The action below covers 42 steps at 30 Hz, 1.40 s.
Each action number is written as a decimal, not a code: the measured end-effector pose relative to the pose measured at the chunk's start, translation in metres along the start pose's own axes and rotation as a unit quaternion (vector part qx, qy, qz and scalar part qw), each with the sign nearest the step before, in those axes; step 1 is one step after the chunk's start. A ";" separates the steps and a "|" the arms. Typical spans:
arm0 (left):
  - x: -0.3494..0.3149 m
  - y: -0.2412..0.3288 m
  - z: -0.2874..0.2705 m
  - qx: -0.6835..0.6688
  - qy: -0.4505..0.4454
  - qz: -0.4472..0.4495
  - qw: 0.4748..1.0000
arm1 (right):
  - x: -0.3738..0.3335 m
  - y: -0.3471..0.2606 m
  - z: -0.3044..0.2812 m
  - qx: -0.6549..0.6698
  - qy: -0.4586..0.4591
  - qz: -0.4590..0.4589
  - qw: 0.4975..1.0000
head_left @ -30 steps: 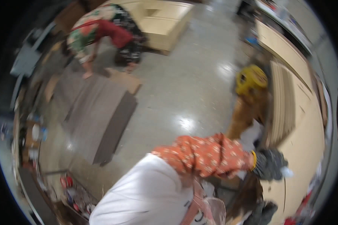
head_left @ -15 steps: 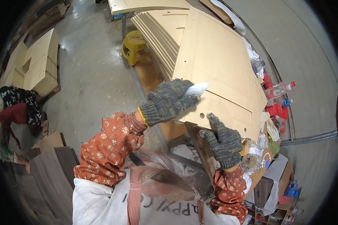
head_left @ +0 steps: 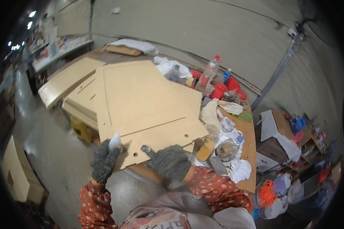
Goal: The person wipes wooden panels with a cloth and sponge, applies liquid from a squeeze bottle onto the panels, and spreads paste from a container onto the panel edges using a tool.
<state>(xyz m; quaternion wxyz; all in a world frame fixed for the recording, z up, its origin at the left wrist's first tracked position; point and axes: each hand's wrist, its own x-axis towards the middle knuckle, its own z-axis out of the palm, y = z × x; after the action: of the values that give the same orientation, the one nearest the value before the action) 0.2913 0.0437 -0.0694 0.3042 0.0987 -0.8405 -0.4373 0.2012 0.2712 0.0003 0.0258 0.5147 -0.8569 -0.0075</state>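
Observation:
A cream-coloured flat panel (head_left: 141,103) with grooves and round holes lies on top of a stack of similar panels (head_left: 78,108). My left hand (head_left: 105,160), in a dark grey knit glove, is closed around a small whitish piece (head_left: 114,140) by the panel's near left corner. What kind of thing it is, I cannot make out. At the panel's near edge my right hand (head_left: 170,162), gloved alike, has one finger stretched over the surface and the others partly hidden. Nothing shows in it.
On the brown table (head_left: 249,152) to the right are a clear bottle with a red cap (head_left: 210,70), red containers (head_left: 218,91), crumpled white paper (head_left: 240,170) and a yellow block (head_left: 205,149). A yellow stool (head_left: 80,128) stands below the stack. Orange cord (head_left: 266,192) lies at lower right.
My view has swung up and to the right, showing more wall and table. My left hand still holds the whitish piece, now at the near corner. The right hand stays by the near edge.

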 end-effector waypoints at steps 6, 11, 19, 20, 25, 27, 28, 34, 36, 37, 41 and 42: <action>0.005 0.009 -0.005 -0.090 -0.016 -0.022 0.996 | 0.015 0.003 0.000 0.059 -0.021 0.001 0.998; 0.004 0.024 -0.002 -0.189 -0.029 -0.109 0.975 | 0.021 0.011 0.026 0.075 0.064 -0.031 0.995; 0.011 -0.061 -0.022 -0.177 0.043 -0.120 0.976 | 0.048 0.009 0.066 0.104 0.191 -0.085 0.972; 0.015 -0.068 -0.016 -0.211 0.053 -0.086 0.972 | 0.061 0.002 0.084 0.134 0.268 -0.070 0.951; 0.020 -0.141 -0.094 0.579 -0.174 0.174 0.777 | 0.050 0.000 0.089 0.281 0.259 -0.106 0.918; 0.060 -0.011 -0.019 0.501 -0.182 0.048 0.845 | 0.031 0.026 0.097 0.305 0.266 -0.079 0.911; 0.041 0.004 -0.025 0.508 -0.196 0.124 0.830 | 0.021 0.026 0.093 0.317 0.276 -0.095 0.902; 0.019 0.060 -0.013 0.410 -0.226 0.048 0.882 | -0.012 0.038 0.084 0.370 0.294 -0.113 0.874; 0.022 0.052 -0.013 0.406 -0.207 0.003 0.890 | -0.021 0.041 0.083 0.382 0.302 -0.125 0.864; 0.017 0.048 -0.020 0.403 -0.193 -0.019 0.894 | -0.023 0.033 0.081 0.398 0.295 -0.138 0.858; -0.018 0.007 -0.063 0.383 -0.108 -0.098 0.912 | -0.035 0.052 0.079 0.392 0.305 -0.178 0.850; -0.020 -0.003 -0.070 0.400 -0.097 -0.090 0.907 | -0.039 0.061 0.078 0.378 0.310 -0.175 0.855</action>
<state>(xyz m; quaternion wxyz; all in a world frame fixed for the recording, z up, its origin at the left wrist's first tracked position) 0.3488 0.0031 -0.0501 0.1154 0.2443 -0.9579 -0.0970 0.1616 0.3336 -0.0769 0.0913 0.6019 -0.6372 0.4726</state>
